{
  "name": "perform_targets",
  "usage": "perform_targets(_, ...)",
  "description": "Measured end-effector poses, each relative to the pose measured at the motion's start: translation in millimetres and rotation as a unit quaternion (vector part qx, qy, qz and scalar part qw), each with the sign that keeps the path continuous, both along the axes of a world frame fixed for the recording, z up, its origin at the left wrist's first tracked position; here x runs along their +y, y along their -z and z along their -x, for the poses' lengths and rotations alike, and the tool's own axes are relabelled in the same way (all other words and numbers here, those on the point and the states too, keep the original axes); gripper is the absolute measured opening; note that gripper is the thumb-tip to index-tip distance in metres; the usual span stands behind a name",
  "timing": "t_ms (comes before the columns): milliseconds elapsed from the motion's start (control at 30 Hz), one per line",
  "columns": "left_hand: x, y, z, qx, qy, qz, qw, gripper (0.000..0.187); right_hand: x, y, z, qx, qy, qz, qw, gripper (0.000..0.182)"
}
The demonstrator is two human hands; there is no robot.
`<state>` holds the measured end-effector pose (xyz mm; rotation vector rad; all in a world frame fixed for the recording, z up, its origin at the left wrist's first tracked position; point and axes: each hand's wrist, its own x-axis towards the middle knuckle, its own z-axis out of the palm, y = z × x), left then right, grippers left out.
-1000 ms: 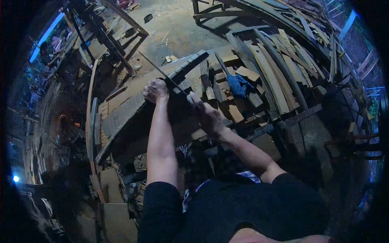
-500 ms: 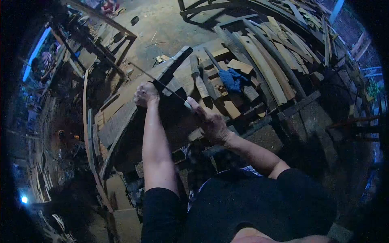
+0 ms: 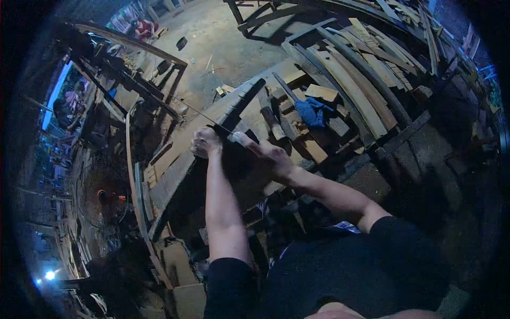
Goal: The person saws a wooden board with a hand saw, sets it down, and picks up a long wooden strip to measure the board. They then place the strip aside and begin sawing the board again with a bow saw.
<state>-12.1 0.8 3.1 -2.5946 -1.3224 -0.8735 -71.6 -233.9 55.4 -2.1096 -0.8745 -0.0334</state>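
The left hand's (image 3: 206, 142) grip is curled tight on the notched wooden piece (image 3: 243, 102), which runs forward and right from it. The right hand (image 3: 273, 158) closes its grip around the thin tool's (image 3: 197, 111) near end; the shaft slants forward-left, just beyond the left knuckles.

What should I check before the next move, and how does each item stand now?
1. Right hand on the tool: ok, closed around its handle end.
2. Left hand on the wood: ok, though how firm its hold is cannot be told.
3. Left fingers clear of the tool: not ok, I'd say; it passes close by the knuckles.
4. Blue cloth out of the way: ok, it lies apart from the tool.
5. Tool's contact with the wood: cannot tell, too dark.
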Motion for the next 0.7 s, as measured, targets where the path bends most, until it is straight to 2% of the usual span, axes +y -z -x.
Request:
perform_targets(33,14,9,-8,-0.017,0.003,0.062,0.998,0.028,-12,-7,9,-0.023,-0.015,-0.039,0.999,0.059)
perform_targets(67,4,0,-6,-0.013,0.003,0.07,0.997,0.028,-20,-11,15,-0.044,-0.032,-0.074,0.996,0.059)
perform_targets(133,-11,-21,5,0.038,0.04,0.066,0.996,0.029,-18,-8,23,-0.041,-0.027,-0.036,0.998,0.059)
perform_targets(167,-14,-23,5,0.019,0.038,0.058,0.997,0.028,-13,-9,26,-0.054,-0.008,-0.032,0.998,0.061)
perform_targets(267,-1,0,-4,-0.01,0.04,0.011,0.999,0.027,6,-9,24,-0.049,0.015,-0.042,0.998,0.065)
perform_targets(300,13,17,-11,-0.021,0.067,0.034,0.997,0.025,8,-9,24,-0.031,0.024,-0.058,0.998,0.068)
perform_targets(333,6,10,-8,-0.021,0.067,0.039,0.997,0.025,4,-11,24,-0.031,0.025,-0.053,0.998,0.068)
perform_targets(433,-9,-26,-1,0.015,0.039,0.118,0.992,0.028,-20,-18,31,-0.024,-0.007,-0.077,0.997,0.07)
perform_targets(533,-10,-24,0,0.032,0.04,0.09,0.995,0.032,-65,-11,60,-0.004,-0.007,-0.103,0.995,0.067)
perform_targets(633,-18,-31,4,0.041,0.042,0.09,0.994,0.033,-101,-30,64,-0.018,0.003,-0.142,0.99,0.064)
perform_targets(700,9,8,-9,0.024,0.068,0.055,0.996,0.033,-113,-51,68,-0.042,0.025,-0.169,0.984,0.058)
